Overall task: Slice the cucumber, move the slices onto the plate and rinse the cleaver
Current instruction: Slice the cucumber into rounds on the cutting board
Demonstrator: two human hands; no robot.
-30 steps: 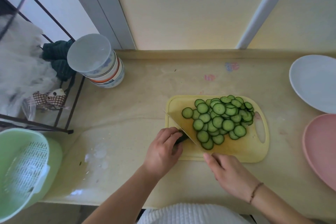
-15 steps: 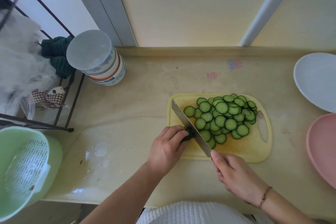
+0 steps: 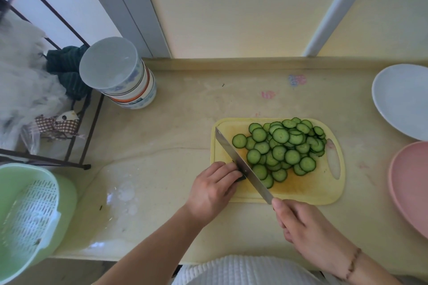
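Note:
A yellow cutting board [image 3: 310, 192] lies on the counter with several green cucumber slices [image 3: 283, 149] heaped on it. My right hand [image 3: 308, 227] grips the cleaver's handle, which it hides. The cleaver [image 3: 240, 164] stands blade-down across the board's left part, running from far left to near right. My left hand [image 3: 214, 188] holds the short dark cucumber end [image 3: 240, 177] against the blade's left side with curled fingers. A pale blue-white plate [image 3: 400, 99] sits at the right edge, with a pink plate [image 3: 410, 183] nearer to me.
A stack of bowls [image 3: 120, 74] stands at the back left. A black wire rack [image 3: 53, 99] with cloths is at the far left. A green colander basket [image 3: 25, 215] sits in the sink area at the near left. Wet patches mark the counter left of the board.
The cleaver has swung from tilted flat to upright on its edge. It now stands against the cucumber end. My left hand stayed on the stub.

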